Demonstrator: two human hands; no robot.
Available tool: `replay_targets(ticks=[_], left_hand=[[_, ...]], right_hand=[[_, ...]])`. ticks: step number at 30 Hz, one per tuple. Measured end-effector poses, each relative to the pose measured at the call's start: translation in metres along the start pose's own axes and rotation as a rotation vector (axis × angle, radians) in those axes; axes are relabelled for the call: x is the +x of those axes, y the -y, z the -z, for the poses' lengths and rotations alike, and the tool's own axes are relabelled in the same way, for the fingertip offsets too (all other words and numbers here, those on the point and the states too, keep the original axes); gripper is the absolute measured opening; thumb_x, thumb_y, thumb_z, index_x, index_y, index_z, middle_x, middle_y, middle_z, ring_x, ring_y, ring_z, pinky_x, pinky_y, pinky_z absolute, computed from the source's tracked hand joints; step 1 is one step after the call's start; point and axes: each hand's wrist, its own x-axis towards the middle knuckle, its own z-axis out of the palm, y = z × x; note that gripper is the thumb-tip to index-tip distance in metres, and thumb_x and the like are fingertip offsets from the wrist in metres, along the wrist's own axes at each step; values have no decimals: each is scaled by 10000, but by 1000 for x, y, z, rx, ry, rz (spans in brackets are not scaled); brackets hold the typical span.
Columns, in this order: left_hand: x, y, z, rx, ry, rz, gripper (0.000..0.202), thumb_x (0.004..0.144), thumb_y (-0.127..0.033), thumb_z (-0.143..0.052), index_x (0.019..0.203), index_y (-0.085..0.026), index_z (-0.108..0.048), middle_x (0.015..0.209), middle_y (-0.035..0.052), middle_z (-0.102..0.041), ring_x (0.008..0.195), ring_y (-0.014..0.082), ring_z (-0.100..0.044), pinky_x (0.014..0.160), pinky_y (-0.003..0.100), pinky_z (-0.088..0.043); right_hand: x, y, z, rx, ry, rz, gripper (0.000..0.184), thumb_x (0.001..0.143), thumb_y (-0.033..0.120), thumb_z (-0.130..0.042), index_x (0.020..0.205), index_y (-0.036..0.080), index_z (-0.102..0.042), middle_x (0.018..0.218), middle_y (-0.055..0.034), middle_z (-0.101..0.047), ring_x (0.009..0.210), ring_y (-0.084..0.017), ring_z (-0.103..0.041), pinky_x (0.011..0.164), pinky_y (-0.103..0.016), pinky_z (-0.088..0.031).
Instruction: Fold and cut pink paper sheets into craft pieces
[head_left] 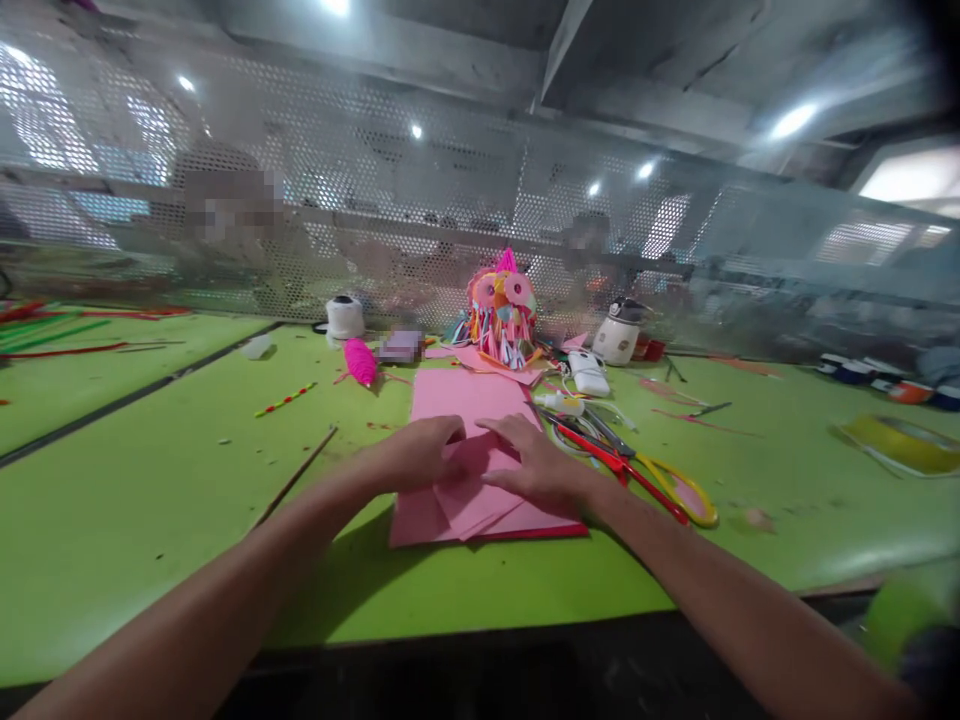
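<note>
A small pink sheet of paper, folded or with overlapping layers, lies on a larger stack of pink paper in front of me. My left hand is at the small sheet's left side, its fingers curled down and closed at the paper; their tips are partly hidden. My right hand rests on the right side with thumb and fingers apart, touching the paper. Red-handled scissors and yellow-handled scissors lie just right of the stack. A red sheet edge shows under the stack.
Behind the paper stands a colourful owl-like paper figure. Pink yarn, a white spool, a thin stick, a white jar-like object and yellow tape lie around the green table. A perforated screen borders the back.
</note>
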Motion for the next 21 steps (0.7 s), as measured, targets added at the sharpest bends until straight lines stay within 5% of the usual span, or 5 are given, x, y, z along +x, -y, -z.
replay_targets(ticks=[8,15,21], left_hand=[[11,10,-10,-230,-143,-69,88,680,-155,-544,764,-172,-565,672,-15,-564,605,126,-479,565,235,-367],[12,15,-9,-847,-277,125,559,741,-364,-687,1238,-169,-521,869,25,-613,708,131,-574,610,230,-439],[8,14,-11,-1381,-115,190,441,749,-419,-721,1084,-154,-612,843,57,-666,680,145,-630,577,232,-484]], right_hand=[[9,-10,-9,274,-173,-33,530,723,55,-612,1230,210,-610,1077,-56,-618,914,-163,-560,867,-321,-453],[10,-18,-5,487,-348,-190,408,704,215,-676,1109,170,-684,772,-2,-632,667,-134,-520,643,-272,-451],[15,-24,-6,793,-466,-275,378,628,332,-763,947,143,-688,632,32,-569,568,-119,-512,570,-262,-449]])
